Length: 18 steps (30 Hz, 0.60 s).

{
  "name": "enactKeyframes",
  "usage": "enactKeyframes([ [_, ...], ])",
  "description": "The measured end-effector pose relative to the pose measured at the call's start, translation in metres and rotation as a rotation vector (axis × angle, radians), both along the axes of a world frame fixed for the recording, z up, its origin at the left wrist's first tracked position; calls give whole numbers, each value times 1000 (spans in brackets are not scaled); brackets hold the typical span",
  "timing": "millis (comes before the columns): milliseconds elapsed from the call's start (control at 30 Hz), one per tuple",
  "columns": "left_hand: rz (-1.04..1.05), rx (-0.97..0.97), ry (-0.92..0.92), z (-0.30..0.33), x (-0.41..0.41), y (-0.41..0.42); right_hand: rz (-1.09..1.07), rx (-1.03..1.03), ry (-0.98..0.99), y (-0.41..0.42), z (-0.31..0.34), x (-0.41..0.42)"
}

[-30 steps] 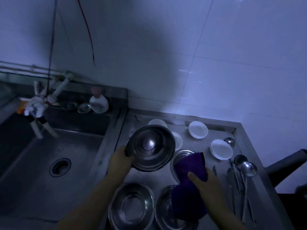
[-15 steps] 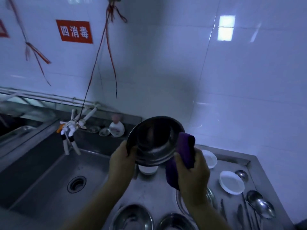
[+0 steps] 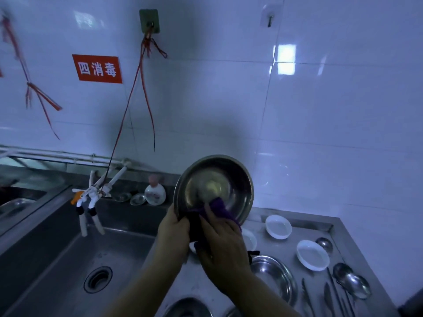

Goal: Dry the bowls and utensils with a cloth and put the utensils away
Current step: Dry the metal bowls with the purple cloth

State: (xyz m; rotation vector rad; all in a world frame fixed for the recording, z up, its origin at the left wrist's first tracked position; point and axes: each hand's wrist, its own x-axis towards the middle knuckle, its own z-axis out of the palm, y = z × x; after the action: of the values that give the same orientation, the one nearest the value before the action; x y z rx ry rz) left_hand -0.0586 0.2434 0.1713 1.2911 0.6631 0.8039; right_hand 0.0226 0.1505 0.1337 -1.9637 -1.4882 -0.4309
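A steel bowl [image 3: 215,184] is raised in front of the tiled wall, tilted with its inside toward me. My left hand [image 3: 174,232] grips its lower left rim. My right hand [image 3: 223,243] holds a purple cloth [image 3: 219,208] and presses it into the bowl's lower inside. On the steel counter [image 3: 258,217] below lie more steel bowls [image 3: 274,274], one [image 3: 187,308] at the bottom edge, small white dishes [image 3: 278,226] [image 3: 312,255], and ladles [image 3: 351,280] with other utensils [image 3: 328,298] at the right.
A steel sink [image 3: 68,266] with a drain [image 3: 98,279] lies at the left under white taps [image 3: 91,197]. A soap bottle [image 3: 155,191] and small dishes stand on the ledge behind. Red cords hang from a wall hook [image 3: 148,21] beside a red sign [image 3: 98,68].
The bowl came up from the counter to the wall and my view rose with it. My right hand moved the cloth from the bowl's right rim into its lower inside.
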Motion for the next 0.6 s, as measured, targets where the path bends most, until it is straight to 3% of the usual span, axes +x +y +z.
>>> enactKeyframes([
  [300,-58,84,-43,17,-28,32,45,-88,-540,-5,16,46],
  [500,-156,43,-85,17,-23,29,-117,-157,-259,0,21,4],
  [600,-206,10,-119,20,-19,28,-251,-154,-227,14,21,-26],
])
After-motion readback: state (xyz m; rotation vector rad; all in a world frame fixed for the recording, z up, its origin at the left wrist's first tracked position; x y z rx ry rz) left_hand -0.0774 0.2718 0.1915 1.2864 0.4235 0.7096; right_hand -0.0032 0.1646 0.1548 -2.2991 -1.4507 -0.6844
